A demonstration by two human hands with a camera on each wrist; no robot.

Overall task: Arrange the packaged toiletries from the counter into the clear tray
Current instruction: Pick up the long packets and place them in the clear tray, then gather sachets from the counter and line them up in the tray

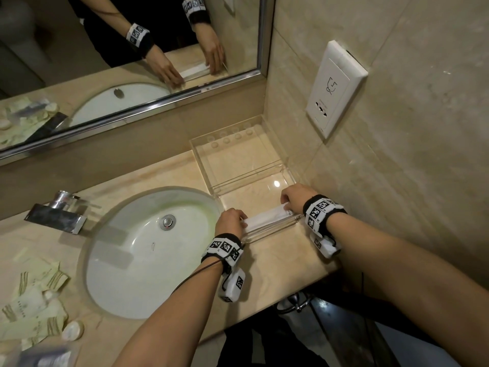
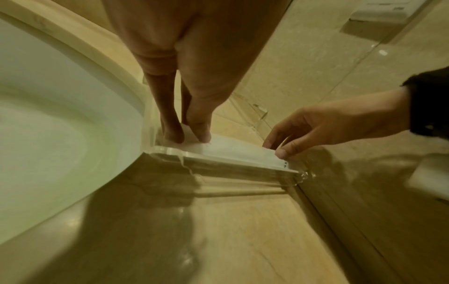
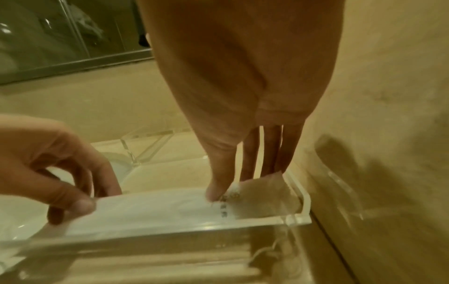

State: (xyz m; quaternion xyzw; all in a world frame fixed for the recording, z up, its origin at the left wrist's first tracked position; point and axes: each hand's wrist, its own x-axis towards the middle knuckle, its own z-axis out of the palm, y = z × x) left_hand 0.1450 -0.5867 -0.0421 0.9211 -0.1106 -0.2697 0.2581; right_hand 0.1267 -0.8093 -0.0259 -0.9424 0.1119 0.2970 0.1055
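A long white packet lies along the near wall inside the clear tray, which stands on the counter in the corner by the wall. My left hand pinches the packet's left end between thumb and fingers. My right hand pinches its right end, thumb on top, fingers behind. More pale green toiletry packets and a small round one lie on the counter left of the sink.
The white sink basin sits directly left of the tray, with a chrome tap behind it. A mirror runs along the back wall. A white wall socket panel hangs right of the tray. The counter edge is close below my wrists.
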